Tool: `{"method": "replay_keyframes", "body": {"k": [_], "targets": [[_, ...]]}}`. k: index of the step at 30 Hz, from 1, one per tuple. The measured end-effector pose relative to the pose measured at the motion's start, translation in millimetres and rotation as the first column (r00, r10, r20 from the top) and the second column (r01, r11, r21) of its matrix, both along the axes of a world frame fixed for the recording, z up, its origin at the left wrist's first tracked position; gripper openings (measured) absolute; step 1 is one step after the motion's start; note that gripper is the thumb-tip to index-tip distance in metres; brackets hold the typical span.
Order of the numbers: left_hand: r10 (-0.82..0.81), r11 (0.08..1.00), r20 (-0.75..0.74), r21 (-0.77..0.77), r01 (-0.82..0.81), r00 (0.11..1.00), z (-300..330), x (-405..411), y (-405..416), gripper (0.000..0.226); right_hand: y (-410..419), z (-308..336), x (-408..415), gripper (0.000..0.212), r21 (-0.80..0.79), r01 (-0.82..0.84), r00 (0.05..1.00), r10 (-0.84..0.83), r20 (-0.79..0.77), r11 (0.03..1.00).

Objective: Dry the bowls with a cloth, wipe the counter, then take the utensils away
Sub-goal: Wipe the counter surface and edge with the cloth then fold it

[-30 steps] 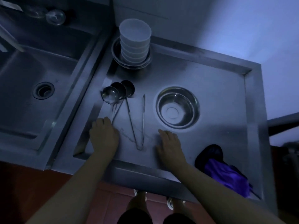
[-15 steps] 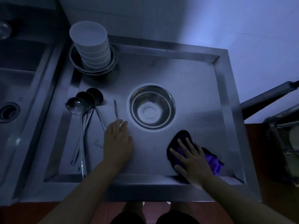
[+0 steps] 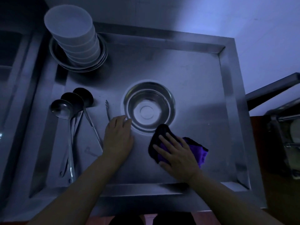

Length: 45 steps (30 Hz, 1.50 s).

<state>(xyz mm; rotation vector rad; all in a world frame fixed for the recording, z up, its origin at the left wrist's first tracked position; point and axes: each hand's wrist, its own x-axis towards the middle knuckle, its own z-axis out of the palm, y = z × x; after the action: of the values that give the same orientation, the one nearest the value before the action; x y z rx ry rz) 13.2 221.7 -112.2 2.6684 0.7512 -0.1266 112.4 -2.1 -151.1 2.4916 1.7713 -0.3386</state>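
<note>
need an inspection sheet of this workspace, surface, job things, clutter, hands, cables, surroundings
surface: steel counter with a raised rim, dim light.
job's things: steel bowl upright at the middle; stack of white bowls inside metal bowls at the far left corner; three ladles lying at the left; tongs beside them, partly hidden; purple cloth on the counter.
clutter: nothing seen.
hands: left hand flat on the counter, fingertips at the steel bowl's rim; right hand pressing flat on the purple cloth.
cables: nothing seen.
surroundings: sink basin at left, rack at right, wall behind.
</note>
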Motion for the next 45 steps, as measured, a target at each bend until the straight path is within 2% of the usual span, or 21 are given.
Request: {"method": "replay_keyframes", "body": {"k": [4, 8, 13, 17, 20, 24, 27, 31, 38, 43, 45], "targets": [[-0.028, 1.0, -0.037, -0.01, 0.028, 0.999, -2, 26, 6, 0.054, -4, 4, 63, 0.059, -0.038, 0.143, 0.989, -0.142, 0.032, 0.989], [0.003, 1.0, 0.0, 0.0, -0.003, 1.0, -3, 46, 19, 0.06, 31, 7, 129, 0.06, -0.049, 0.321, 0.946, -0.318, 0.059, 0.946], [0.007, 1.0, -0.058, -0.01, -0.008, 0.998, -18, 66, 34, 0.072, 110, 3, 197, 0.061, -0.009, 0.326, 0.942, -0.325, 0.082, 0.945], [0.029, 0.999, -0.087, -0.024, -0.032, 0.996, -31, 78, 42, 0.077, 194, -6, 219, 0.059, 0.041, 0.243, 0.966, -0.245, 0.081, 0.969], [0.082, 0.996, -0.068, -0.04, -0.085, 0.994, -34, 87, 48, 0.084, 263, -14, 209, 0.059, 0.049, 0.086, 0.993, -0.089, 0.072, 0.995], [0.125, 0.992, -0.021, 0.02, -0.125, 0.992, -37, 98, 54, 0.077, 341, -20, 183, 0.058, 0.061, -0.118, 0.992, 0.115, 0.051, 0.991], [0.132, 0.988, -0.037, 0.082, -0.128, 0.991, -36, 109, 57, 0.079, 366, -17, 193, 0.057, 0.064, -0.22, 0.975, 0.217, 0.044, 0.973], [0.102, 0.987, -0.06, 0.13, -0.093, 0.993, -31, 135, 57, 0.086, 350, -15, 228, 0.056, 0.127, -0.191, 0.982, 0.189, 0.032, 0.973], [0.014, 0.989, -0.017, 0.146, -0.011, 1.0, -22, 195, 35, 0.071, 243, -9, 311, 0.053, 0.122, -0.1, 0.994, 0.094, 0.059, 0.987], [-0.051, 0.988, 0.027, 0.145, 0.047, 0.998, -15, 230, 2, 0.067, 138, -3, 373, 0.058, 0.09, 0.119, 0.982, -0.13, 0.136, 0.989], [-0.08, 0.988, -0.001, 0.136, 0.079, 0.997, -12, 238, -8, 0.07, 106, 0, 388, 0.06, 0.079, 0.211, 0.964, -0.221, 0.15, 0.974]]}}
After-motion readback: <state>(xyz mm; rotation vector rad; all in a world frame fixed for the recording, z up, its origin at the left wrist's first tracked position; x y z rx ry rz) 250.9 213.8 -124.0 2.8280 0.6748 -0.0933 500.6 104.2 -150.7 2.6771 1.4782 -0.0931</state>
